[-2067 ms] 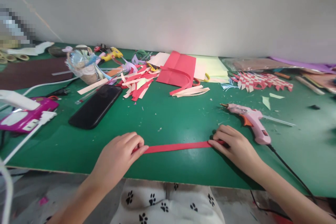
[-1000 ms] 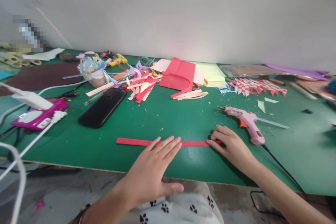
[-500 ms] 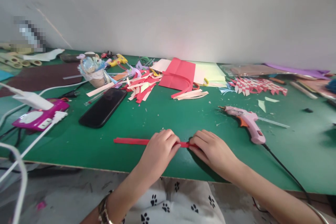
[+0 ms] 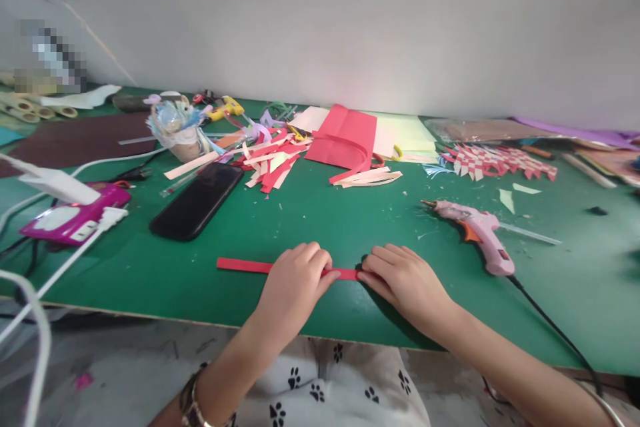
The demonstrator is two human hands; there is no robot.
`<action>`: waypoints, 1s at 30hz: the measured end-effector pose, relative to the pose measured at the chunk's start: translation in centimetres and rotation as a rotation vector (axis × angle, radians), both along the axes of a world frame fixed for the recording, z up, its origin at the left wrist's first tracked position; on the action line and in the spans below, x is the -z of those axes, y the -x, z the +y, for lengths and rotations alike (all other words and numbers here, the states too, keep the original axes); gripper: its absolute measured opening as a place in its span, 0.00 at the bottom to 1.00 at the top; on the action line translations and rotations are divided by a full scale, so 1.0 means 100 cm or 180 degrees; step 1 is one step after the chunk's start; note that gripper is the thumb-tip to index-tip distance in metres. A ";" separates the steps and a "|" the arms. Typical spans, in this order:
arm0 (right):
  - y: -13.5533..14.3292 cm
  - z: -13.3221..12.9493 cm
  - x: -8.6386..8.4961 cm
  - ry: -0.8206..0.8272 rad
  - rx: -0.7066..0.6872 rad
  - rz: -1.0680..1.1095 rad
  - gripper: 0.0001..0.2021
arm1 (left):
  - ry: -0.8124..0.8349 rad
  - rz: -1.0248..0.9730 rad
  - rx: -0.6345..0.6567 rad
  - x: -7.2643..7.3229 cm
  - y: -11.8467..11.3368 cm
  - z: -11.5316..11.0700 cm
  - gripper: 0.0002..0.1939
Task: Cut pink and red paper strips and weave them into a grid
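Note:
A narrow red paper strip (image 4: 245,265) lies crosswise on the green table (image 4: 165,287) near its front edge. My left hand (image 4: 299,278) is closed around the strip's middle, with thumb and fingers pinching it. Close by on the right, my right hand (image 4: 400,275) pinches the strip too, and its fingers hide that end. A short stretch of red paper shows between the two hands. Something small and dark peeks out by the right fingertips; I cannot make out what it is.
A pink glue gun (image 4: 475,230) with its cord lies to the right. On the left are a black phone (image 4: 197,201) and a magenta power strip (image 4: 75,213) with white cables. Behind lie cut paper strips (image 4: 275,160), red paper (image 4: 345,137) and woven paper pieces (image 4: 500,162).
My left hand has slid slightly left along the strip, baring a bit more paper between the hands. My right hand keeps its hold. The view has shifted a little.

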State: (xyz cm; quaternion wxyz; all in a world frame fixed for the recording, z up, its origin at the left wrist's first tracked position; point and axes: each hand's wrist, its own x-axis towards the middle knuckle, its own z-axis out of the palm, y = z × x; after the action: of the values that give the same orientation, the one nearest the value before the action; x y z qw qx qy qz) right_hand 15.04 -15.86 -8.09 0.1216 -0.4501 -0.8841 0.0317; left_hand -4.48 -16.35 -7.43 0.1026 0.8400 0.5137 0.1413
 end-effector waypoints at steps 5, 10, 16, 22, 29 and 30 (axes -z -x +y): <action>0.000 0.001 -0.003 0.0099 -0.0001 -0.0091 0.11 | -0.0005 0.0104 -0.0026 -0.001 -0.002 0.002 0.08; 0.001 0.002 -0.007 0.0138 -0.0002 -0.0179 0.10 | -0.0052 0.0102 0.0018 -0.003 0.007 0.004 0.10; 0.001 0.001 -0.006 0.0138 -0.0004 -0.0130 0.10 | -0.0050 0.0090 0.0031 -0.005 0.049 0.004 0.12; 0.002 0.000 -0.006 0.0164 -0.0009 -0.0132 0.10 | 0.0088 0.0130 -0.0111 -0.007 0.095 0.008 0.14; 0.002 -0.001 -0.005 0.0015 -0.0027 -0.0099 0.10 | -0.0231 0.0356 -0.0331 -0.011 0.122 0.008 0.12; 0.001 0.000 -0.005 0.0010 -0.0056 -0.0080 0.10 | -0.0460 0.0389 -0.0348 -0.012 0.116 0.003 0.12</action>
State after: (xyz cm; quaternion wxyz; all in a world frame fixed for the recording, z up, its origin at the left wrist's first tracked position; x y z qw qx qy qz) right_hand 14.92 -15.89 -7.61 0.1094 -0.4429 -0.8894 0.0285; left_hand -16.09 -16.00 -6.20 0.0024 0.8230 0.5526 0.1319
